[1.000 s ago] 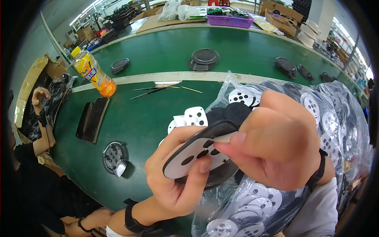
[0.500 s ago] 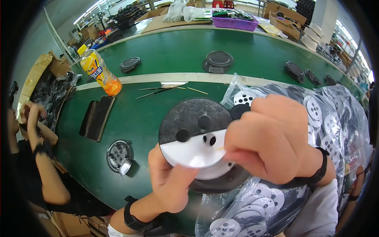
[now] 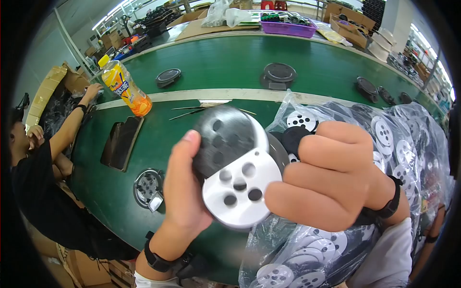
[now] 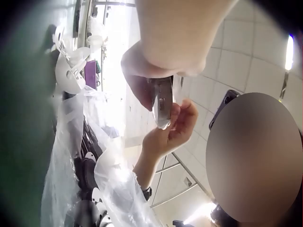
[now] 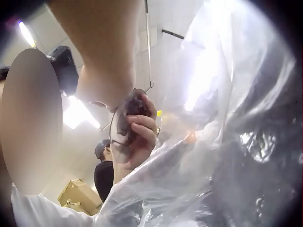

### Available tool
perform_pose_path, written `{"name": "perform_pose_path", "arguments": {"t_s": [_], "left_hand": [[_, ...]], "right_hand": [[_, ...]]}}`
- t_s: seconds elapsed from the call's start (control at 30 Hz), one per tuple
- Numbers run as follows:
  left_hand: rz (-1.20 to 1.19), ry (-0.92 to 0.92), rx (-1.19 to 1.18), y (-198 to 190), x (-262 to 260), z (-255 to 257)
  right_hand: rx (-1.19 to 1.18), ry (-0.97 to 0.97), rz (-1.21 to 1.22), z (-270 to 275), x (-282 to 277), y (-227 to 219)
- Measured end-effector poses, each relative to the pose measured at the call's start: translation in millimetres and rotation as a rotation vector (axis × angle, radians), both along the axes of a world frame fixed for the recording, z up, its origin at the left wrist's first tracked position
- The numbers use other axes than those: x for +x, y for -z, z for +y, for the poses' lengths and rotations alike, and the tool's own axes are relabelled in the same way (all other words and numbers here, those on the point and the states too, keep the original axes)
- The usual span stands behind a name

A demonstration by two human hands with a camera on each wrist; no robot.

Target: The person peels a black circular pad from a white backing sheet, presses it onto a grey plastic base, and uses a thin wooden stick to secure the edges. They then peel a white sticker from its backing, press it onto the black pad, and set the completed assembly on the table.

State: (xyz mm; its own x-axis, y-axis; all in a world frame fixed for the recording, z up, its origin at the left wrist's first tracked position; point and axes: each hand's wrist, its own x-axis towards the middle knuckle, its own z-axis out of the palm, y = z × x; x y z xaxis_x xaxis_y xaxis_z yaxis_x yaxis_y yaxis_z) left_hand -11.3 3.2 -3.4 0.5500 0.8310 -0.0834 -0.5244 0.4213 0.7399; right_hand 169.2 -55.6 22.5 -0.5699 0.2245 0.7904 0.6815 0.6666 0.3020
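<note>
In the head view my left hand (image 3: 185, 180) grips a round black holed disc (image 3: 223, 139) from its left side, thumb along the edge. A white sheet with several holes (image 3: 240, 192) covers the disc's lower part, its upper edge lying slantwise across it. My right hand (image 3: 326, 177) has its fingers curled at the sheet's right edge and pinches it; the fingertips are hidden. Behind the disc shows the rim of a dark round part (image 3: 278, 153). In the right wrist view, left-hand fingers (image 5: 144, 132) wrap round the dark part.
A clear plastic bag (image 3: 331, 240) of white holed discs lies at the right. On the green table are a black round part (image 3: 148, 188), a dark flat case (image 3: 122, 144), tweezers (image 3: 187, 113) and a drink bottle (image 3: 126, 89). More round parts (image 3: 279, 74) lie beyond. Another person (image 3: 53, 168) sits at left.
The disc has turned in my left hand to face the camera. The white sheet has come away from the disc's upper part, and my right hand stays at its right edge.
</note>
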Motion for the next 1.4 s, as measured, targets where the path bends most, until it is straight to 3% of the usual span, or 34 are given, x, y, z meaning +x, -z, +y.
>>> {"name": "perform_pose_path", "arguments": {"t_s": [0.03, 0.07, 0.13, 0.17, 0.23, 0.37, 0.5, 0.57, 0.63, 0.7, 0.9, 1.0, 1.03, 1.1, 1.17, 1.2, 1.23, 1.33, 1.4], "left_hand": [[-0.091, 0.067, 0.014, -3, -1, 4], [0.012, -0.127, -0.022, -6, 4, 8], [0.061, -0.255, 0.063, -8, -2, 15], [0.053, -0.322, 0.151, -7, -3, 19], [0.02, -0.344, 0.172, -3, -5, 21], [0.047, -0.323, 0.161, -1, 0, 19], [0.142, -0.214, 0.241, 2, 5, 11], [0.184, -0.075, 0.193, 5, 7, 7], [0.169, -0.06, 0.216, 5, 10, 2], [0.215, 0.001, 0.351, 7, 11, -1], [0.213, 0.037, 0.404, 3, 16, -9], [0.204, 0.051, 0.489, 3, 13, -10], [0.237, 0.055, 0.572, 3, 11, -11], [0.433, 0.178, 0.816, -3, 7, -6], [0.499, 0.567, 1.125, -5, 8, 4], [0.631, 0.673, 1.054, -10, 9, -2], [0.586, 0.677, 1.042, -5, 11, -5], [0.607, 0.754, 0.968, -3, 15, -10], [0.964, 0.512, 1.325, -4, 14, -13]], "right_hand": [[0.002, -0.002, 0.002, -5, 3, -6], [-0.08, 0.016, 0.018, -10, 6, -13], [-0.272, 0.106, 0.04, -18, 18, -30], [0.013, 0.035, 0.165, 1, 25, -24], [-0.304, 0.243, 0.194, -3, 40, -39], [-0.449, 0.285, 0.103, 11, 56, -27], [-0.607, 0.277, 0.214, 10, 52, -27], [-0.63, 0.045, 0.254, 7, 40, -27], [-0.635, 0.043, 0.314, 8, 28, -18], [-0.949, -0.109, 0.672, 9, 24, -8], [-0.972, -0.097, 0.621, 15, 37, -8], [-1.344, -0.176, 0.8, 13, 51, -25], [-1.356, -0.249, 0.784, 12, 61, -30], [-1.163, -0.191, 0.918, 15, 86, -32], [-0.824, -0.072, 1.44, 8, 65, -46], [-1.206, -0.568, 0.927, 17, 102, -51], [-1.155, -0.618, 0.99, 14, 107, -48], [-1.28, -0.563, 0.849, 17, 101, -48], [-1.282, -0.225, 1.05, 4, 73, -52]]}}
